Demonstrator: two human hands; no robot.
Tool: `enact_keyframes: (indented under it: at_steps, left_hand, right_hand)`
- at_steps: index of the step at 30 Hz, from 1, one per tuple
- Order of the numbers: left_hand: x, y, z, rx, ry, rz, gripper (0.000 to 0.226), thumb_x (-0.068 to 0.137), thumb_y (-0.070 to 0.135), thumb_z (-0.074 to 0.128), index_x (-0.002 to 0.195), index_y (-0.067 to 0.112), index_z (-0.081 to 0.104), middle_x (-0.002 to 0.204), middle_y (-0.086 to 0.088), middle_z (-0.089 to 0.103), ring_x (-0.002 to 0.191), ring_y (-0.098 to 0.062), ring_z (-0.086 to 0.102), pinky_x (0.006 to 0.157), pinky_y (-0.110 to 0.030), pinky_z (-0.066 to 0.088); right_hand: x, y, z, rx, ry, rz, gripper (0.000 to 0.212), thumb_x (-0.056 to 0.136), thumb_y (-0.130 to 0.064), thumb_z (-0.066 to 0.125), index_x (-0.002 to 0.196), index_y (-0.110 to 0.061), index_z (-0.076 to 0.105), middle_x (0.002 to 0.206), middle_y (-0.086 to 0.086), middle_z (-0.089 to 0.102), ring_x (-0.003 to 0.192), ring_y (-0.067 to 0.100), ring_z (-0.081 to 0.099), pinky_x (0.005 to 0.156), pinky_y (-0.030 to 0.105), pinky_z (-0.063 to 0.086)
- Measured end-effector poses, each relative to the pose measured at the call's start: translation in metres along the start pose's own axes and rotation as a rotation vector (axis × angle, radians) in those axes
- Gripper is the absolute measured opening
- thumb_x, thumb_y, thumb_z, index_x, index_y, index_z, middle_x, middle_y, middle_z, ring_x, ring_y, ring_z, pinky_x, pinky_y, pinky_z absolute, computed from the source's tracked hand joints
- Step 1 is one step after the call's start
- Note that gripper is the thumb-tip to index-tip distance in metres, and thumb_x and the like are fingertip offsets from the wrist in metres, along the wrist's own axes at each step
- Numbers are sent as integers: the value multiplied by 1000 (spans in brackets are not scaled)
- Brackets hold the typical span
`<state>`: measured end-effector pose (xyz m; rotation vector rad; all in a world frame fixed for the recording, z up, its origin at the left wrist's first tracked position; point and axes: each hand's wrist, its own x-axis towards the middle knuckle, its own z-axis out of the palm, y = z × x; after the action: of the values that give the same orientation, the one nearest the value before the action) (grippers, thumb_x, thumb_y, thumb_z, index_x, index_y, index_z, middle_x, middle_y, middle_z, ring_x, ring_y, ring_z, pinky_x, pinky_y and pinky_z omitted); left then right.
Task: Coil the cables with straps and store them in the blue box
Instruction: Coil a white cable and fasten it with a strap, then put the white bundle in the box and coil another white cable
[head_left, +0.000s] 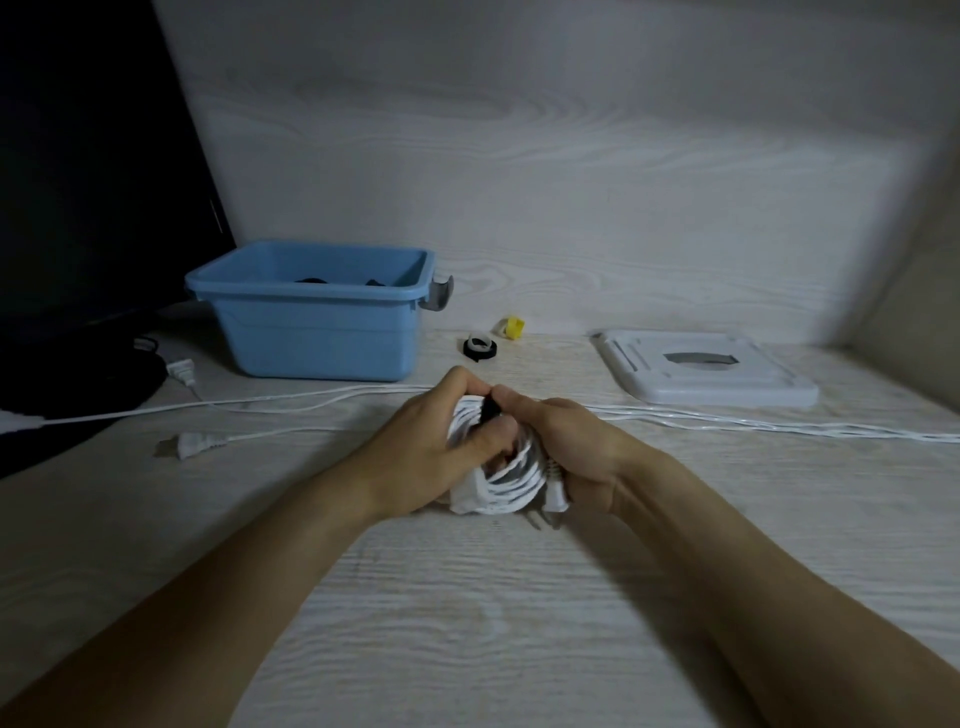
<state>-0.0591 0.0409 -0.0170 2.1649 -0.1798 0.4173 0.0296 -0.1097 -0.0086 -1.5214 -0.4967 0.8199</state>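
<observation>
Strapping step, I reckon: left hand (441, 447) and right hand (563, 447) clutch white coil (506, 486), pinching black strap (488, 410) (nearly hidden). Next: cinch, then blue box (311, 332).

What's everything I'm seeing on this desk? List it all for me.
coiled cable: one, white, held between both hands at desk centre
strap: one, black, pinched by both hands at the top of the coil
blue box: one, back left, dark items inside
loose cables: several, white, stretched across the desk behind the hands
plugs: two, white, left side
strap rolls: one black, one yellow, right of the box
flat stand: one, white, back right
dark screen: one, far left
desk: one, pale wood grain
left hand: one, grips coil
right hand: one, grips coil
</observation>
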Motion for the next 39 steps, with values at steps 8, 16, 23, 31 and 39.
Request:
enact_keyframes:
  at_steps: [8,16,23,31,39]
  left_hand:
    - [2,-3,-1,140,134,85,13,88,29,71,89,21,61,76,8,68,69,-9,63,64,-36,52]
    - [3,-1,-9,171,133,146,21,85,31,74,81,15,60,72,3,68,66,-16,65,62,-38,52]
    - [8,-6,-7,87,282,-80,18,91,27,66,84,22,51,78,0,68,70,-12,67,63,-32,53]
    - [30,0,-36,-421,744,-196,23,92,4,64,80,14,46,60,0,69,57,-11,67,58,-23,53]
    - [77,15,-116,-224,1075,-57,35,82,5,66,71,23,39,60,4,58,54,-10,57,53,-26,46]
  right_hand:
    - [-2,-3,-7,-399,6,-114,52,102,-49,44,81,-10,72,74,8,70,66,18,65,70,35,51]
    - [-2,-2,-3,-606,54,-279,58,102,-52,38,98,-7,75,95,10,76,94,25,71,97,44,52]
    - [9,1,-9,-435,543,-357,50,99,-58,38,100,-13,59,96,10,68,85,23,65,86,47,55]
    - [17,15,-18,-500,625,-318,35,103,-39,45,118,-8,53,94,2,60,81,16,55,64,25,31]
    - [22,18,-20,-473,598,-316,33,101,-36,51,118,-8,55,80,-8,58,73,9,55,66,27,37]
